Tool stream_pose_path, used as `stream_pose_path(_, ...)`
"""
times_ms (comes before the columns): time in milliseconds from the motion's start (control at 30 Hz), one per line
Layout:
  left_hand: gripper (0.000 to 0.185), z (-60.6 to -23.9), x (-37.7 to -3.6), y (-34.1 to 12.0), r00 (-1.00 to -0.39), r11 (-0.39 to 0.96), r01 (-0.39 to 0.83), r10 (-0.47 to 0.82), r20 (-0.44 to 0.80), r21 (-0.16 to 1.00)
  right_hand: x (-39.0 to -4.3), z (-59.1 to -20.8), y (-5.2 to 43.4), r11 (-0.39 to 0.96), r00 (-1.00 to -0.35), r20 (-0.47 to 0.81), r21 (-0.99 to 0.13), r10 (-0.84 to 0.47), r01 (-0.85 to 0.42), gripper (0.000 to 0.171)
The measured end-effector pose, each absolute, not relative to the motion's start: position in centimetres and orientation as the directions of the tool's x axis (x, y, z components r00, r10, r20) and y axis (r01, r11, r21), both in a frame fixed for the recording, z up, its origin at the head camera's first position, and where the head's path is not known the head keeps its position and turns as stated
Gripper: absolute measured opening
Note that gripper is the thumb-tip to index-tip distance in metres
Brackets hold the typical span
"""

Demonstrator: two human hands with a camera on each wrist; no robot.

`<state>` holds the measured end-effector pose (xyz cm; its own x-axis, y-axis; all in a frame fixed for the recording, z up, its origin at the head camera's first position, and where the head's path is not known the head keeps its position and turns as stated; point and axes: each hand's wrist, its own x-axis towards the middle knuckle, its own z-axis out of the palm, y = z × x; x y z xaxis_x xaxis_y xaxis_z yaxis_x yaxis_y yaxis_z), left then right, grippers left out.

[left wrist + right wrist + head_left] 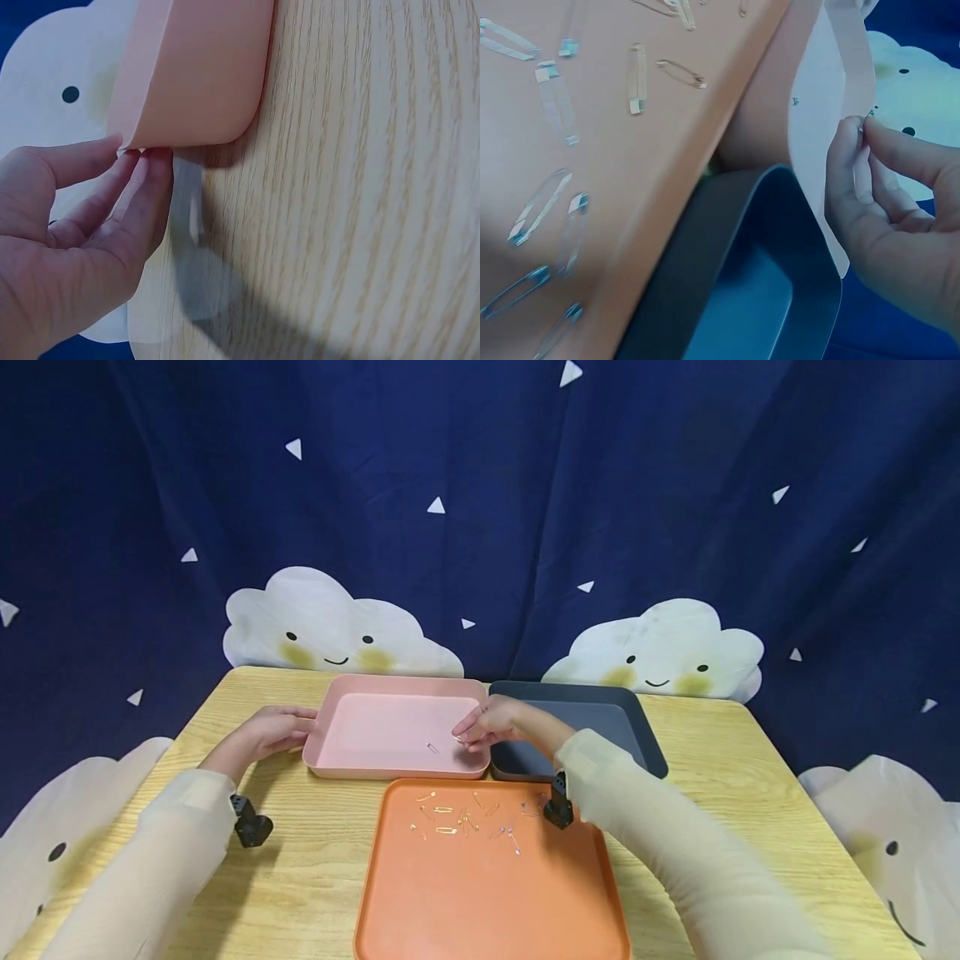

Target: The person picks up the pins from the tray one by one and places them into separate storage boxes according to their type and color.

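At the left end of the pink tray [405, 772], my left hand [273, 731] grips the rim; in the left wrist view the thumb [90, 159] lies at the top edge and the fingers bear on the outer wall. My right hand [491, 724] is over the right side of that tray, pinching a small safety pin [868, 115] between thumb and fingertips. Most of this pin is hidden by the fingers. One silver safety pin [432, 748] lies on the pink tray's floor. Several gold safety pins [444, 810] and silver safety pins [513, 840] lie scattered on the orange tray [480, 902].
A dark grey tray [651, 739] stands right of the pink one, partly beneath my right forearm. The orange tray lies in front of both. All rest on a wooden table [720, 760], with a blue curtain [480, 527] with printed clouds behind.
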<state>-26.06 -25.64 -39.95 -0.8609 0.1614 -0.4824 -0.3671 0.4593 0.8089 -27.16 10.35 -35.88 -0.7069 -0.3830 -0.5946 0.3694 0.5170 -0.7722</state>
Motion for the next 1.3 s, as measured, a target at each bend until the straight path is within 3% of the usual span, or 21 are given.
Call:
stream_pose_path(433, 0.063, -39.5, -25.9, -25.6, -0.858, 0.476, -0.363, 0.164, -0.486, 0.801, -30.3, -35.9, 7.2, 0.564, -0.769, -0.604, -0.717, -0.207, 0.411, 0.029)
stream_pose_path(700, 0.062, -39.7, -26.0, -25.6, -0.861, 0.449, -0.354, 0.185, -0.473, 0.820, -31.0, -37.0, 6.4, 0.609, -0.806, -0.569, -0.700, -0.162, 0.372, 0.031)
stream_pose_path(900, 0.062, -39.8, -26.0, -25.5, -0.861, 0.448, -0.354, 0.188, -0.473, 0.821, -31.3, -37.8, 5.9, 0.544, -0.815, -0.566, -0.725, -0.124, 0.422, 0.031)
stream_pose_path(1067, 0.062, -39.9, -25.9, -25.4, -0.860, 0.466, -0.354, 0.179, -0.478, 0.811, -30.3, -36.9, 6.7, 0.509, -0.829, -0.537, -0.763, -0.156, 0.399, 0.029)
stream_pose_path(1300, 0.063, -39.9, -25.9, -25.5, -0.861, 0.462, -0.362, 0.167, -0.481, 0.810, -27.4, -36.0, 8.5, 0.471, -0.804, -0.511, -0.815, -0.306, 0.338, 0.030)
